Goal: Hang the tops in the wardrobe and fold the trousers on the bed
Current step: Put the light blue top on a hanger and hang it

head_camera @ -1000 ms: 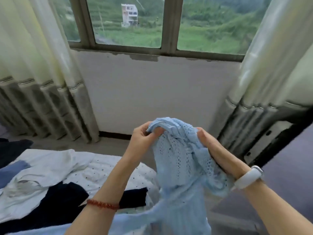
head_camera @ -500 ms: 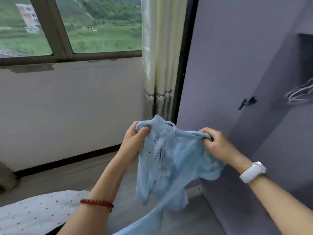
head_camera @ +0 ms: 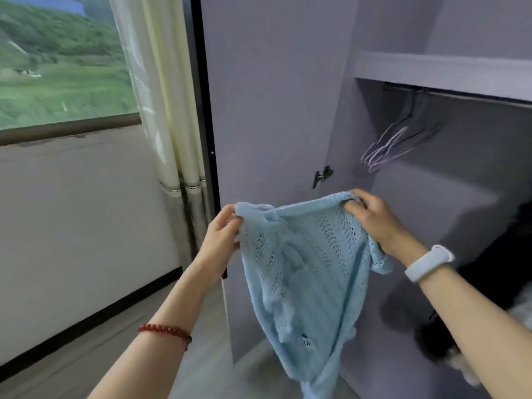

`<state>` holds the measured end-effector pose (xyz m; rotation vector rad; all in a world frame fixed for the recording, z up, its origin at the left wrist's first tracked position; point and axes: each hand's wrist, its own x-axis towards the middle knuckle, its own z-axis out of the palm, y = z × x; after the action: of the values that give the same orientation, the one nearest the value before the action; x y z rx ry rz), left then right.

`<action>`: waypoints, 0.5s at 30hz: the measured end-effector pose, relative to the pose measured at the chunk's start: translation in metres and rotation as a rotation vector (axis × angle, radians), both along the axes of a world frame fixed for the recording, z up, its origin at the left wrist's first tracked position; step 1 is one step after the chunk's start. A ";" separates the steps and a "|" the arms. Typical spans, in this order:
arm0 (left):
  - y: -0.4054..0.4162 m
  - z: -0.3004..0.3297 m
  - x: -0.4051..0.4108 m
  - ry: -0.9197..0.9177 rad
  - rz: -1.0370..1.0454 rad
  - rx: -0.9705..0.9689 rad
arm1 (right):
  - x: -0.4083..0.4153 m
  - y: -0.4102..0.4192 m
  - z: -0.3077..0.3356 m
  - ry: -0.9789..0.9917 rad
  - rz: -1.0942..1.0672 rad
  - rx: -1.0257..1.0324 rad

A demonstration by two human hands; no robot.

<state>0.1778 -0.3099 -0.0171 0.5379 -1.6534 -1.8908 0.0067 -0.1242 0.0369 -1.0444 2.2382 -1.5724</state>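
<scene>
- Left hand (head_camera: 221, 234) pinches one top corner of the pale-blue knit top (head_camera: 302, 266); right hand (head_camera: 371, 220) grips the other corner, fingers curled over the edge. Top hangs spread btwn them at centre frame, hem trailing toward 6 o'clock.
- Empty hangers (head_camera: 394, 145) hang on the rail (head_camera: 460, 95) at approx 1 o'clock from the top, well apart from it, inside the open wardrobe (head_camera: 288, 96). Dark clothing (head_camera: 501, 272) sits low in the wardrobe at 3 o'clock.
- Curtain (head_camera: 161, 96) and window (head_camera: 57, 67) at 10 o'clock.
- Risk, as judged: open-weave knit could snag on a hanger hook or stretch at the neck if forced on; freeing one hand to reach a hanger may let the top slump or drop. Hangers bunched together could tangle or slip off the rail when one is pulled.
- Vs half a sec ago: view has swung right, wardrobe interior w/ rail and hangers now in full sight; bed gone from frame; top held wider, corners further apart.
</scene>
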 end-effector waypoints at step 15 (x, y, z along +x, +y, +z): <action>0.001 -0.026 -0.030 -0.308 -0.225 -0.324 | -0.006 0.027 0.032 0.048 -0.349 -0.205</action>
<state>0.1475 -0.3091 -0.0436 0.5462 -2.2532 -1.6994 0.0002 -0.0972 0.0687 -0.7719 2.4350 -1.9711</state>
